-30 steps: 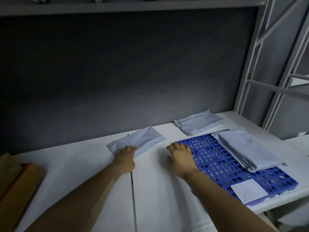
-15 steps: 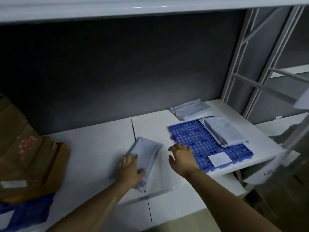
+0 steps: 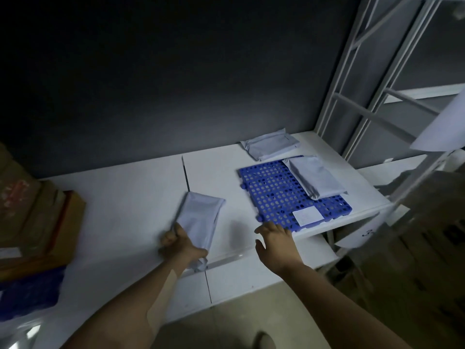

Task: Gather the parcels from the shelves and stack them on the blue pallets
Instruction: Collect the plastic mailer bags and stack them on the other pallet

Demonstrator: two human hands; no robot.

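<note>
Left hand [image 3: 181,244] curls round the near end of a grey poly-mailer parcel [image 3: 201,217] on the white shelf [image 3: 125,197], left of the blue pallet [image 3: 271,195]. Right hand [image 3: 276,241], fingers spread and empty, is by the pallet's near corner. The bag looks soft, light and probably slick, so it is best supported from underneath.

This looks like a storeroom or warehouse for parcels. A long white shelf [image 3: 125,197] sits on a tall metal frame [image 3: 352,79], with a dark wall [image 3: 176,84] behind. A soft grey parcel [image 3: 317,177] lies on a blue pallet [image 3: 271,190] full of holes, near a small white label [image 3: 308,215]. A second parcel [image 3: 269,147] sits just behind the pallet, and a third parcel [image 3: 201,217] is near the front edge. Brown cardboard boxes [image 3: 30,210] are piled at the shelf's left end.
</note>
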